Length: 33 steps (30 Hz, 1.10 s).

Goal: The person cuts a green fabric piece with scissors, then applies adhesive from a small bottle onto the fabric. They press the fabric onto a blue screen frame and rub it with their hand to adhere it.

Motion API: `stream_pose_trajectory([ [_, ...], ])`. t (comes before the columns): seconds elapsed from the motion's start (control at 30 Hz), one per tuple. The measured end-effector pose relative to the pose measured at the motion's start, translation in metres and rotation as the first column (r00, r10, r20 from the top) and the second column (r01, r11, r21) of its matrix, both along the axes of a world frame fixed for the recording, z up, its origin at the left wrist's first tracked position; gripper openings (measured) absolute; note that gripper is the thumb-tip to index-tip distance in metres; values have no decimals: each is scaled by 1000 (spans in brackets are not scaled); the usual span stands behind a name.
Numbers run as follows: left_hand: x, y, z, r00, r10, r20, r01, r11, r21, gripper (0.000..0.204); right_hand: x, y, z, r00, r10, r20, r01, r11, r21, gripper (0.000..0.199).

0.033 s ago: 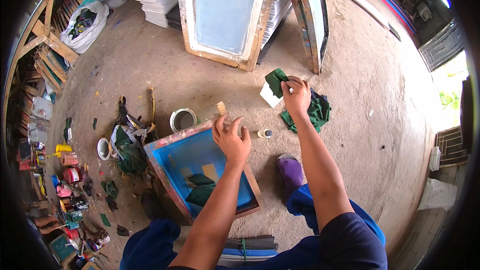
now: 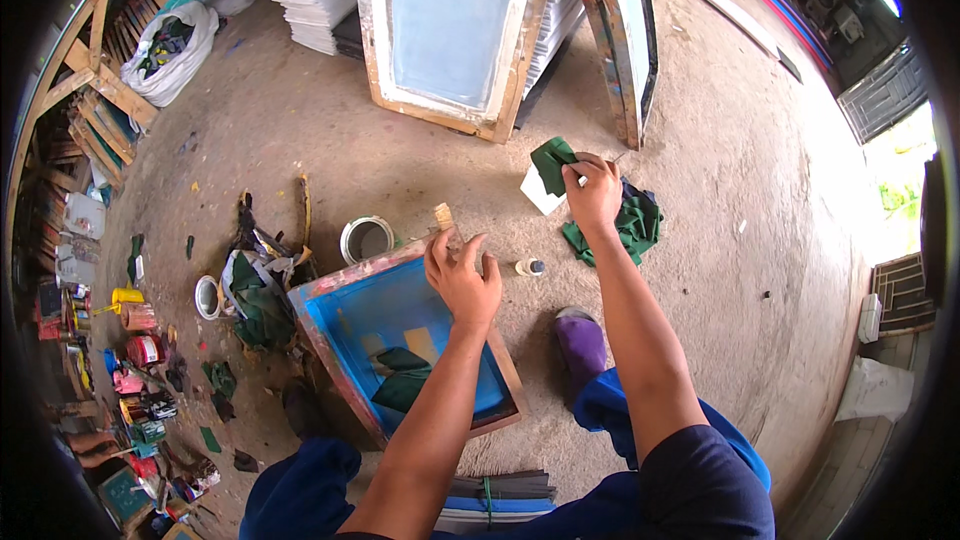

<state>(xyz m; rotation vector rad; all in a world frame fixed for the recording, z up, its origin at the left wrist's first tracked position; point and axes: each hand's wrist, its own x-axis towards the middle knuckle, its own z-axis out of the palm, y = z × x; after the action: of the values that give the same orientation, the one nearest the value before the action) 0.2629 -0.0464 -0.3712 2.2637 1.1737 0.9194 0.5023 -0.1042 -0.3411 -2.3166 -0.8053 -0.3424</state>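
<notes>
Pinching a green cloth scrap [image 2: 552,160] in the right hand [image 2: 595,190], with thumb and fingertips closed on its edge, partly in front of a white sheet [image 2: 540,192] and close to a heap of green cloth [image 2: 642,225]. Holding the left hand [image 2: 464,276] well apart from the right, loosely curled with fingers spread, over the corner of a blue-meshed screen-printing frame [image 2: 510,377]. Inside the frame, with another green scrap [image 2: 402,380]. Nearby, next to a dark-capped bottle [image 2: 528,267]. Far left, among paint pots, with a red can [image 2: 146,350] bearing what looks like a label, too small to read.
</notes>
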Motion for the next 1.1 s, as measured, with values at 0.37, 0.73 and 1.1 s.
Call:
stream_pose_trajectory([
  [0.37, 29, 17, 24, 979, -132, 158, 138, 990, -28, 31, 6, 6, 25, 999, -49, -13, 50, 994, 99, 22],
  [0.73, -17, 33, 66, 633, 387, 670, 587, 323, -742, 27, -169, 0, 43, 836, 547, -28, -483, 760, 435, 13],
  [1.1, -192, 36, 30, 789, 374, 488, 469, 147, -871, 21, -265, -8, -31, -87, 499, -862, -203, 838, 506, 21],
])
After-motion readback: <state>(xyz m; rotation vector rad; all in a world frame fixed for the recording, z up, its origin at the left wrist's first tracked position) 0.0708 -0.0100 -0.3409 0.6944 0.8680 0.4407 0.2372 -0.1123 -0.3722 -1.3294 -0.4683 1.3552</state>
